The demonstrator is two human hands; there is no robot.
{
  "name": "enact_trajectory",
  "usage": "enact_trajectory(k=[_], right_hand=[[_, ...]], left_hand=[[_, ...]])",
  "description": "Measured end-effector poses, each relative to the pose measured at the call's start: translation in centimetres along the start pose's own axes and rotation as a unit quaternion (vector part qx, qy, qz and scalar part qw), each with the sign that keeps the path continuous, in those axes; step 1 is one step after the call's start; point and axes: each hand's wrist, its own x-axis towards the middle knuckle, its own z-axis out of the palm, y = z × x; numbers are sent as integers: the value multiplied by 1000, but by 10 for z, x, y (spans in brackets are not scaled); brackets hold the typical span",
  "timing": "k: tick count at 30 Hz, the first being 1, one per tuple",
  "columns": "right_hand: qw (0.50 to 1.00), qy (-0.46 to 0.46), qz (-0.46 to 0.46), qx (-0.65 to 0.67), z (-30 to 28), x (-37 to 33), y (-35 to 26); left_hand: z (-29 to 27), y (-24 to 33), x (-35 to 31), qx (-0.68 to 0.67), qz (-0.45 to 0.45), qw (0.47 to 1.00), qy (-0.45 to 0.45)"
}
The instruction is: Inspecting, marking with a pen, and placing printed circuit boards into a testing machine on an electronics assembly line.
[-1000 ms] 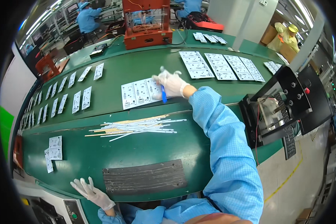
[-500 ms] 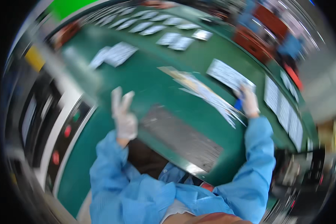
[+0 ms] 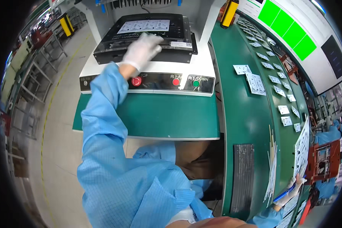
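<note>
My left hand [image 3: 142, 52], in a white glove, reaches over the front of a black test fixture [image 3: 140, 57] with its fingers stretched out and nothing in them. A white circuit board panel [image 3: 143, 26] lies flat on that fixture, just beyond my fingertips. At the lower right, my gloved right hand [image 3: 291, 193] is closed around a blue pen-like tool [image 3: 284, 195]. Another white circuit board panel [image 3: 302, 146] stands tilted at its fingers and seems gripped by them too; the exact hold is partly hidden.
The fixture sits in a white press machine [image 3: 148, 72] with red buttons [image 3: 176, 81] and a green button [image 3: 196, 83]. Along the green bench [image 3: 247, 114] lie several small white boards [image 3: 287, 121], thin white strips [image 3: 270, 167] and a dark grey ribbed plate [image 3: 242, 176]. A monitor [image 3: 300, 34] hangs upper right.
My view has swung left to the press machine. My left hand has moved from above the bench to the fixture. The right hand still has the panel and the blue tool.
</note>
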Motion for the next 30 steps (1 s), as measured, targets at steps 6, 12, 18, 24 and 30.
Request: enact_trajectory(k=[6,12,18,24,30], right_hand=[[968,-29,-179,-171,45,-23,-74],[992,0,-106,-74,26,-13,-100],[951,41,-241,-189,66,3,-126],[941,-157,-294,-62,169,42,-180],[727,-507,132,444,347,56,-257]], left_hand=[[-6,-109,84,276,-170,934,-148],[17,-174,100,101,48,986,-126],[-7,-140,84,226,118,956,146],[-83,-43,-47,33,194,963,186],[-23,17,-161,19,130,987,89]])
